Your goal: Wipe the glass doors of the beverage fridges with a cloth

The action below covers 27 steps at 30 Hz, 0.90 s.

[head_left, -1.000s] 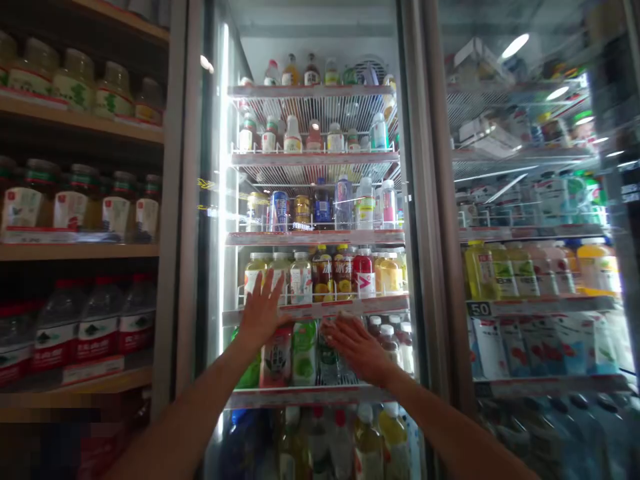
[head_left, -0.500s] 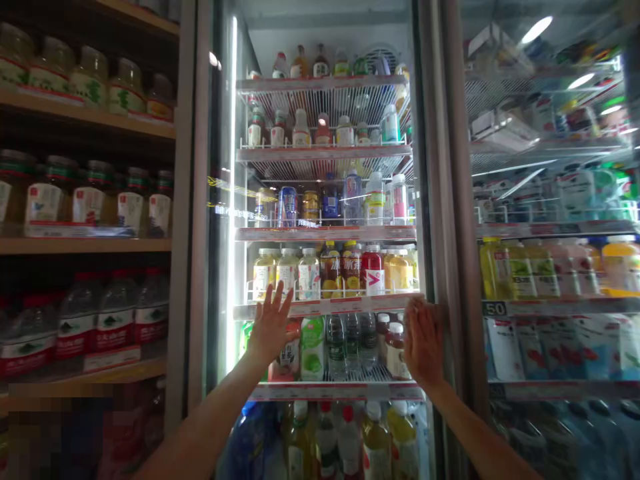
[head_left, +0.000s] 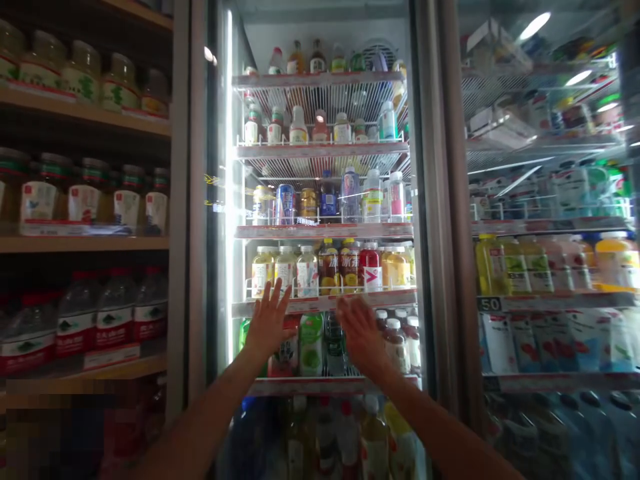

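My left hand [head_left: 269, 325] is raised before the drinks cooler, its fingers spread and holding nothing. Behind it are a dark-labelled bottle [head_left: 284, 353] and a green-labelled bottle [head_left: 311, 350]. My right hand [head_left: 361, 335], slightly blurred, reaches up with fingers stretched out and no object in it. It hides part of the clear water bottles [head_left: 334, 343]. Brown drink bottles [head_left: 395, 343] stand to its right. Above both hands runs a shelf edge [head_left: 310, 305] below a row of tea and juice bottles. Whether either hand touches the glass front, I cannot tell.
A vertical metal frame [head_left: 445, 220] divides this cooler from a second glass-fronted cooler holding cartons [head_left: 545, 343] and bottles. Wooden shelves [head_left: 85, 245] with jars and red-capped water bottles stand at the left. Light reflections cross the glass.
My right hand has moved left from the frame at the cooler's right side to the middle, in front of the water bottles. My left hand stays nearly in place.
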### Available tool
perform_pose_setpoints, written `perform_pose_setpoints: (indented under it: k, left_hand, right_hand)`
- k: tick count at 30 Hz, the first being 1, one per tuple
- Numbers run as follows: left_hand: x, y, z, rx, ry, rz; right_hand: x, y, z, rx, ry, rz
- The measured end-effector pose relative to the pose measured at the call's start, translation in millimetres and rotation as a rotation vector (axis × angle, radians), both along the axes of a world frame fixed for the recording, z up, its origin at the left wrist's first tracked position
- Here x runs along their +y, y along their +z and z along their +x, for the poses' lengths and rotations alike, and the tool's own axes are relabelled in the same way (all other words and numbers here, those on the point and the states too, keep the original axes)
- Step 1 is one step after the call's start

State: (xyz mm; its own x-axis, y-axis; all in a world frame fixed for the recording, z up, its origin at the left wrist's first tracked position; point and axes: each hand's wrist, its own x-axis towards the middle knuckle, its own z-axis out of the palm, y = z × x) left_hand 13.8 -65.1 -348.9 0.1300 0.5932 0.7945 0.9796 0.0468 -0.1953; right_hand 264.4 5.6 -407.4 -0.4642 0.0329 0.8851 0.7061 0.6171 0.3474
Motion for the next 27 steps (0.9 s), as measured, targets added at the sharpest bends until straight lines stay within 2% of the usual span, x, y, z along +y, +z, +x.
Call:
perform_pose_setpoints:
  k: [2,3,4,7,8,9,12,13,14,18,19,22,24,25,27]
  left_hand:
    - [-0.9,0.0,0.2,0.004,-0.004,0.006]
    - [-1.2,0.1,0.3,0.006,-0.006,0.007]
    - [-1.4,0.1,0.4,0.007,-0.008,0.005]
    - [-0.7,-0.5,0.1,0.007,-0.001,-0.005]
    - [-0.1,-1.0,-0.3,0.01,-0.001,0.004]
    - [0.6,-1.6,-0.7,0.015,-0.007,0.02]
    - [2.4,-3.6,-2.2,0.032,-0.037,0.067]
    - [2.7,-4.1,-2.6,0.033,-0.044,0.074]
    - [2.7,-4.3,-2.8,0.032,-0.046,0.074]
    - [1.3,-3.8,-2.5,0.015,-0.036,0.043]
    - [0.8,-3.5,-2.2,0.013,-0.037,0.04]
    - [-0.2,-2.8,-0.8,0.009,-0.046,0.053]
    - [0.2,-2.7,-0.3,0.003,-0.054,0.051]
    - [0.8,-2.8,-0.5,-0.002,-0.056,0.047]
    - [1.8,-3.5,-2.1,-0.01,-0.065,0.04]
  right_hand:
    - [-3.9,3.4,-12.5,-0.308,0.066,0.009]
    - [-4.3,8.3,-15.8,-0.348,0.071,0.019]
    - [-3.8,14.9,-17.3,-0.289,0.05,0.025]
    - [0.1,32.6,-19.4,0.154,-0.058,0.038]
    - [0.8,34.1,-21.4,0.205,-0.061,0.051]
    - [0.8,32.9,-24.4,0.149,-0.032,0.078]
    - [-0.9,25.0,-34.6,-0.342,0.131,0.156]
    - [-1.1,25.3,-36.8,-0.425,0.152,0.156]
    - [-0.8,28.1,-38.3,-0.411,0.143,0.14]
    - [1.8,44.3,-41.4,0.039,0.016,0.047]
    - [1.6,43.5,-42.6,0.036,0.027,0.052]
    - [-0.5,30.4,-44.8,-0.342,0.154,0.13]
    - [-0.6,26.8,-43.9,-0.459,0.176,0.153]
    - [0.1,29.6,-43.1,-0.394,0.149,0.14]
    - [2.7,42.1,-43.0,-0.119,0.066,0.094]
